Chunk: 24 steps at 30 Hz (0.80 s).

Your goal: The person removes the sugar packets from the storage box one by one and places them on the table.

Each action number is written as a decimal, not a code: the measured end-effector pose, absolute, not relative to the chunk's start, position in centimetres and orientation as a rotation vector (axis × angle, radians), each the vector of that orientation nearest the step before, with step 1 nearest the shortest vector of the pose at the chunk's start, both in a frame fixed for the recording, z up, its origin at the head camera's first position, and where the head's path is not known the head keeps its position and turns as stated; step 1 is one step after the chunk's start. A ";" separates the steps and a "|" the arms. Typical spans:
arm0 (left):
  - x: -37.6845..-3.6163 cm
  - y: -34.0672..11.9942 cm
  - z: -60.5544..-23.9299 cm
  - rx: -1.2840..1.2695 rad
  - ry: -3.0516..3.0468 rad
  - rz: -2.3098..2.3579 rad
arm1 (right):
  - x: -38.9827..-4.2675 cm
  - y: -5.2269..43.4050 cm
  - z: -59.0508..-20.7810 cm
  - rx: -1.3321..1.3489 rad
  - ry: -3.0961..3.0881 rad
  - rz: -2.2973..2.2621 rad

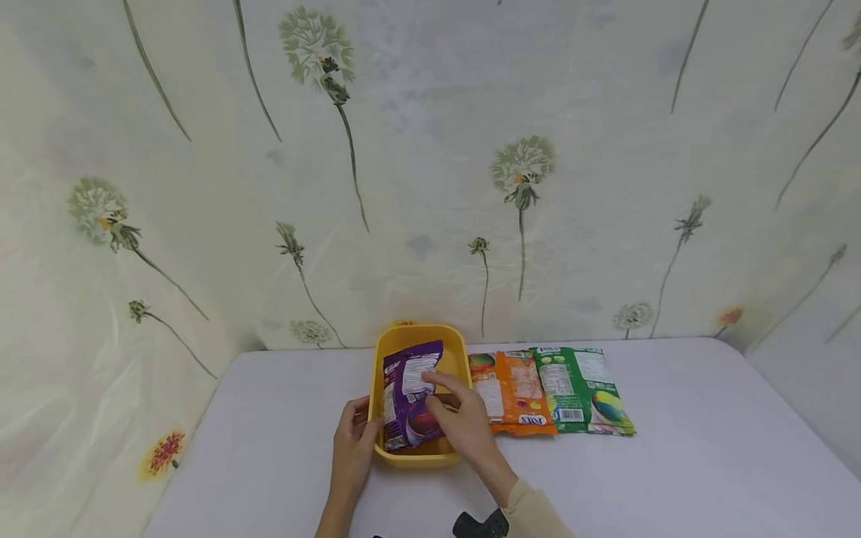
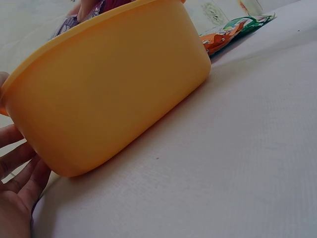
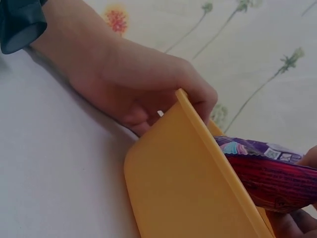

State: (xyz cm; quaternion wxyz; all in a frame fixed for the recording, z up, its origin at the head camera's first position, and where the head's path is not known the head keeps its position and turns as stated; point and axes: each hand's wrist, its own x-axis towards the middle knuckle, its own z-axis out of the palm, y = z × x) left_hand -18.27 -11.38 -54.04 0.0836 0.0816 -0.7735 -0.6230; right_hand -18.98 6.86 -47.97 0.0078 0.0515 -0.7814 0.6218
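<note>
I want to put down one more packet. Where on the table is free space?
Bare table lies right of the green packet, and also left of the tub, toward the wall. It is crowded in the middle: left hand on the tub, right hand holding the purple packet, orange packet beside.

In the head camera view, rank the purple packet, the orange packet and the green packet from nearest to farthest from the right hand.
1. Purple packet: in the yellow tub, under the right hand, whose fingers touch it.
2. Orange packet: flat on the table, just right of the tub.
3. Green packet: farthest right, beside the orange one.
</note>
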 end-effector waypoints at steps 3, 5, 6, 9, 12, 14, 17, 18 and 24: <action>-18.3 -11.3 -54.0 0.240 -2.318 -1.844 | -18.8 7.2 -47.8 0.153 -2.422 1.976; -18.3 -11.3 -54.1 0.235 -2.323 -1.834 | -18.5 7.4 -47.8 0.156 -2.410 1.991; -18.3 -11.2 -54.1 0.228 -2.324 -1.829 | -18.4 7.6 -47.7 0.153 -2.404 2.000; -18.3 -11.1 -54.1 0.218 -2.336 -1.813 | -17.9 8.0 -47.7 0.132 -2.377 2.030; -18.2 -11.0 -54.0 0.214 -2.331 -1.806 | -17.5 8.3 -47.6 0.096 -2.351 2.058; -18.2 -10.9 -54.0 0.223 -2.333 -1.797 | -17.4 8.5 -47.7 0.068 -2.340 2.070; -18.2 -10.8 -54.0 0.234 -2.314 -1.794 | -17.4 8.8 -47.8 0.026 -2.343 2.075; -18.2 -10.8 -54.0 0.237 -2.310 -1.789 | -17.4 8.8 -47.8 0.015 -2.339 2.084; -18.0 -10.9 -54.0 0.241 -2.281 -1.777 | -17.4 8.9 -47.8 -0.007 -2.312 2.130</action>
